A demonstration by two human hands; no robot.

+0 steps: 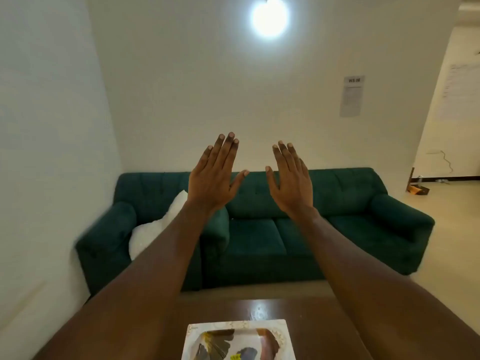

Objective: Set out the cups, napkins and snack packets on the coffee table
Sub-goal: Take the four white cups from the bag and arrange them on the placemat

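White walls [155, 74] fill most of the view, with a bright lamp [270, 18] glaring up high. A big green sofa [259, 242] stands against the back wall. Pale floor [446, 255] runs past its right end into another room, so that side is open. On the left the sofa sits right next to the side wall.

The brown coffee table [311, 320] is at the bottom, close to the person, with a strip of floor between it and the sofa. Both bare arms reach over it and hide its sides.

A white pillow [150, 232] lies at the left end of the sofa, partly behind the left arm. A white box [239, 341] with a see-through top lies on the table. The bottom edge cuts it off, and the dark and gold things inside are hard to make out.

The left hand [213, 178] and right hand [291, 180] are held up in the air, apart, fingers straight, holding nothing.

A paper sign [352, 96] on the wall reads "WS 08"; its small print is too blurry.
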